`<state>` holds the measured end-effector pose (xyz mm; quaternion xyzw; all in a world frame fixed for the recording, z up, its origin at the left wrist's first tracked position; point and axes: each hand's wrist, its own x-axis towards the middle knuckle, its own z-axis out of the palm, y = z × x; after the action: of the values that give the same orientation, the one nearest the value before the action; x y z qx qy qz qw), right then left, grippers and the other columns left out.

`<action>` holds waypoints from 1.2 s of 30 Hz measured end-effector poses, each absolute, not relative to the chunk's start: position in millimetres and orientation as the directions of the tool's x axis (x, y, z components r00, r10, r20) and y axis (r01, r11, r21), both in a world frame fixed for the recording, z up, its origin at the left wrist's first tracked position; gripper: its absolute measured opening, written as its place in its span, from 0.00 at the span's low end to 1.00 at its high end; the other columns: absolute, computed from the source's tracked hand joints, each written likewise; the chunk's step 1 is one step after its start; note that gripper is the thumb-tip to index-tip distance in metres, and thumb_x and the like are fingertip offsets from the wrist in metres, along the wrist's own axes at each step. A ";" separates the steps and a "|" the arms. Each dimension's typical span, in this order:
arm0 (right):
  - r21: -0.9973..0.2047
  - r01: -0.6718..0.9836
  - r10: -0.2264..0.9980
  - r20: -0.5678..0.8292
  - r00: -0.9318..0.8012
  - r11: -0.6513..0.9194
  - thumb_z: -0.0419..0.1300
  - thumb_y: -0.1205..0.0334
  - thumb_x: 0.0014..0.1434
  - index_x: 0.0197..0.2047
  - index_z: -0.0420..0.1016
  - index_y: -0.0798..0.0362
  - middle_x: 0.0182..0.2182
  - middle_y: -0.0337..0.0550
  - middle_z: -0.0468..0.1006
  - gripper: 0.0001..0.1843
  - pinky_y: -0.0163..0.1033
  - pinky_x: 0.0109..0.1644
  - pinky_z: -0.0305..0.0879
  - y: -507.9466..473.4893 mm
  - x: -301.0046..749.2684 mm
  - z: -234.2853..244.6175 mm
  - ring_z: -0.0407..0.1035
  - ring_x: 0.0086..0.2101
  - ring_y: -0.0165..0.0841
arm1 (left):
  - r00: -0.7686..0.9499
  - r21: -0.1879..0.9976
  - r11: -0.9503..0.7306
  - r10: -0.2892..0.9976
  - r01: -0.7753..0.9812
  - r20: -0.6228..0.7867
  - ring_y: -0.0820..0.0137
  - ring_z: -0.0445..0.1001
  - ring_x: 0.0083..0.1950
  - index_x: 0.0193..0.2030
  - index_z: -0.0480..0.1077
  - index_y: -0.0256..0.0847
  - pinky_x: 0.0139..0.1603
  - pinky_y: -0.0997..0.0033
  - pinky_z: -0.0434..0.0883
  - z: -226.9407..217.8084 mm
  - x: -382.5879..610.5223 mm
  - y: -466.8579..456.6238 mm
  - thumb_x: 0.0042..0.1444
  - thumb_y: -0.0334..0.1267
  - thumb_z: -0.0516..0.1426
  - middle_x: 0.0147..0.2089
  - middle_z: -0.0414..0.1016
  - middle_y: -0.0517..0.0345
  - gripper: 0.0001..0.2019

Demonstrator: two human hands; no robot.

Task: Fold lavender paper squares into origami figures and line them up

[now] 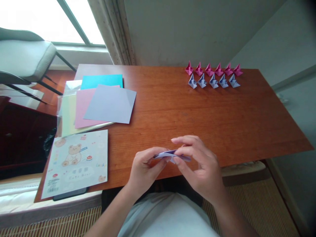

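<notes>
Hands: left hand (144, 169) & right hand (201, 168) pinch lavender folded paper (170, 155).

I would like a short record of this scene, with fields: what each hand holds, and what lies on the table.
left hand: pinches the left end of the folded lilac paper
right hand: pinches the right end of the same piece
table, far right: a row of six pink folded pieces, with a row of five lilac folded pieces in front of it
table, left: loose coloured sheets, overlapping; nearer the person, a bear-print pack
</notes>
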<state>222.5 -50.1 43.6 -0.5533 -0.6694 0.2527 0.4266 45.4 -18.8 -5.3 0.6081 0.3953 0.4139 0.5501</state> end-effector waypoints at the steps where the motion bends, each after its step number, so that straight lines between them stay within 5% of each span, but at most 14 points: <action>1: -0.809 0.526 0.955 0.295 -0.025 0.263 0.63 0.70 0.62 0.39 0.75 0.49 0.49 0.44 0.78 0.06 0.45 0.53 0.69 -50.0 222.3 43.7 0.70 0.50 0.38 | 0.343 0.997 -0.078 0.937 0.030 0.063 0.72 0.80 0.35 0.41 0.79 0.42 0.39 0.79 0.74 -4.7 45.7 -18.7 0.57 0.26 0.63 0.37 0.84 0.60 0.08; 24: -0.740 0.599 0.920 0.391 0.012 0.307 0.63 0.71 0.61 0.39 0.75 0.49 0.48 0.45 0.79 0.07 0.51 0.56 0.68 -44.4 213.8 43.7 0.70 0.50 0.39 | 0.373 0.907 -0.309 0.908 0.286 0.192 0.76 0.80 0.34 0.43 0.77 0.39 0.37 0.83 0.73 5.2 52.7 -21.0 0.60 0.24 0.59 0.37 0.84 0.60 0.09; 36: -0.734 0.602 0.920 0.391 -0.002 0.313 0.62 0.72 0.62 0.38 0.73 0.50 0.47 0.45 0.80 0.07 0.50 0.54 0.69 -43.4 215.2 41.3 0.70 0.49 0.39 | 0.428 0.943 -0.214 0.900 0.254 0.089 0.76 0.78 0.33 0.41 0.78 0.38 0.36 0.82 0.71 6.9 53.3 -20.8 0.60 0.23 0.58 0.35 0.83 0.62 0.09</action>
<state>215.2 -43.4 41.3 -0.5568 -0.6837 0.1828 0.4349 53.3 -20.8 6.9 0.7003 0.4118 0.3415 0.4726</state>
